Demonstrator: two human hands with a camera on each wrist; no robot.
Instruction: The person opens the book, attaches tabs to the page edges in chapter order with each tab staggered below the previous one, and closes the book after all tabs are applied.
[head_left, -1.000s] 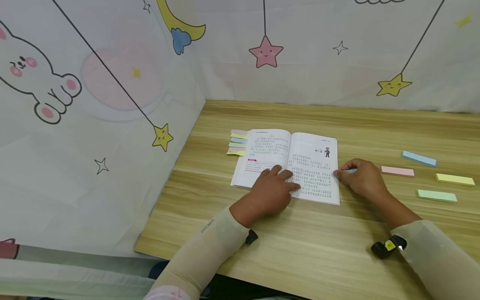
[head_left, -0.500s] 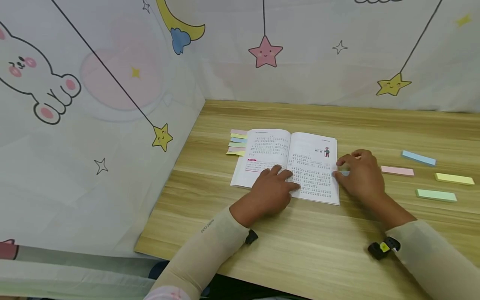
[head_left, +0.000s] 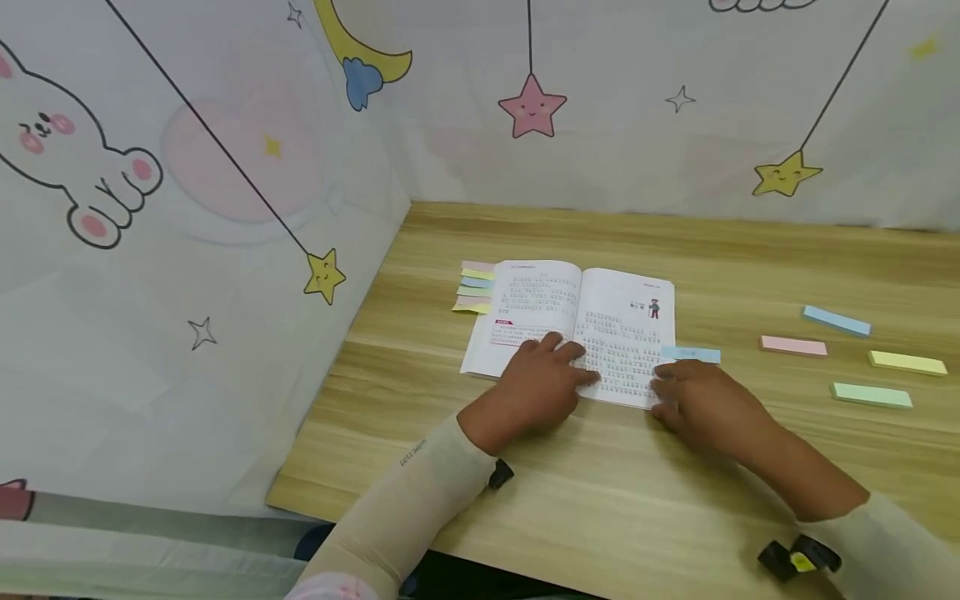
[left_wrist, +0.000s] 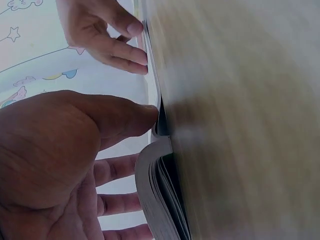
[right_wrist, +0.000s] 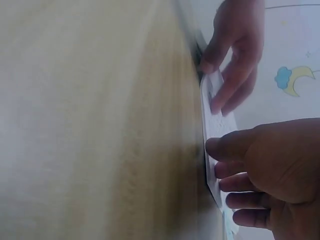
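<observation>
An open book lies on the wooden table, with small printed text on both pages. My left hand rests across the lower spine, its fingers spread and pressing both pages. The right hand touches the lower right edge of the right page with its fingertips, holding nothing that I can see. Just above those fingers, a blue sticky tab juts out past the page's right edge. Several coloured tabs stick out from the left page's edge. In the right wrist view, the fingertips lie against the page.
Right of the book lie pads of sticky tabs: a blue pad, a pink pad, a yellow pad and a green pad. A cartoon-printed cloth borders the table at the back and left.
My right hand has let go of the blue sticky tab and moved down to the page's lower right edge, leaving the tab in full view. The left hand stays in place.
</observation>
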